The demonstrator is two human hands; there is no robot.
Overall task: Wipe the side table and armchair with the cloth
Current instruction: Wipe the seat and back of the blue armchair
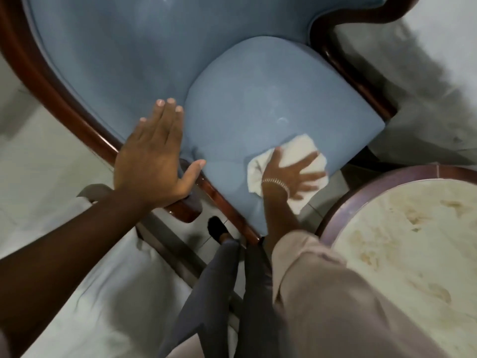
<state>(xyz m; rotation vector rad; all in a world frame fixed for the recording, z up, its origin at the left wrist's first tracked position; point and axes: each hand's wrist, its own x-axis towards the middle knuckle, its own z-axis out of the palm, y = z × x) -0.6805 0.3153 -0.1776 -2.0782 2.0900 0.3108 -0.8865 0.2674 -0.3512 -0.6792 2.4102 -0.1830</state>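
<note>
A blue upholstered armchair with a dark red-brown wooden frame fills the upper middle of the view. A white cloth lies on the front right part of its seat cushion. My right hand presses flat on the cloth with fingers spread; a metal bracelet circles the wrist. My left hand rests flat and open on the chair's left armrest, thumb touching the cushion's edge. The round side table with a stained pale top and dark wooden rim stands at the lower right, beside the chair.
Pale floor tiles surround the chair. My legs in dark trousers and one dark shoe stand in front of the seat. A white bed sheet lies at the lower left.
</note>
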